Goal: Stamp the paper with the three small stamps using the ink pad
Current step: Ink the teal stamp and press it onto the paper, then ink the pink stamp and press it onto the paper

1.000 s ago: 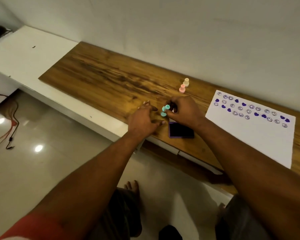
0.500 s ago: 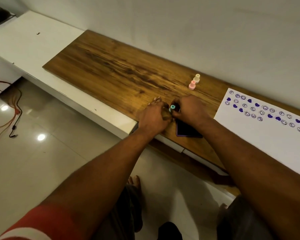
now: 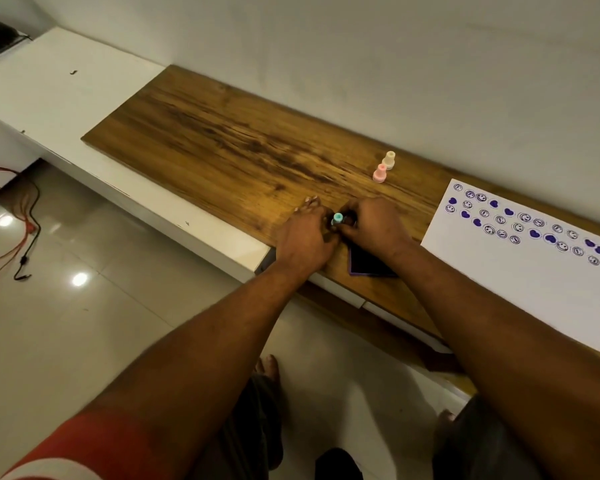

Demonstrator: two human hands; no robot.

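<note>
Teal stamp (image 3: 337,218) is showing only its round cap end, pinched between both hands near the front edge of the wooden board (image 3: 222,140). Pink stamp (image 3: 380,172) and cream stamp (image 3: 389,160) are standing upright, just beside each other, further back toward the wall. Ink pad (image 3: 366,261) is lying open, dark purple face up, partly under the right wrist. Paper (image 3: 520,282) is sitting to the right, its top carrying rows of purple smiley and heart prints. Left hand (image 3: 305,237) and right hand (image 3: 374,221) are meeting knuckles-up, fingers curled in on the teal stamp; which hand is bearing it, can't tell. Both forearms are reaching in from below.
</note>
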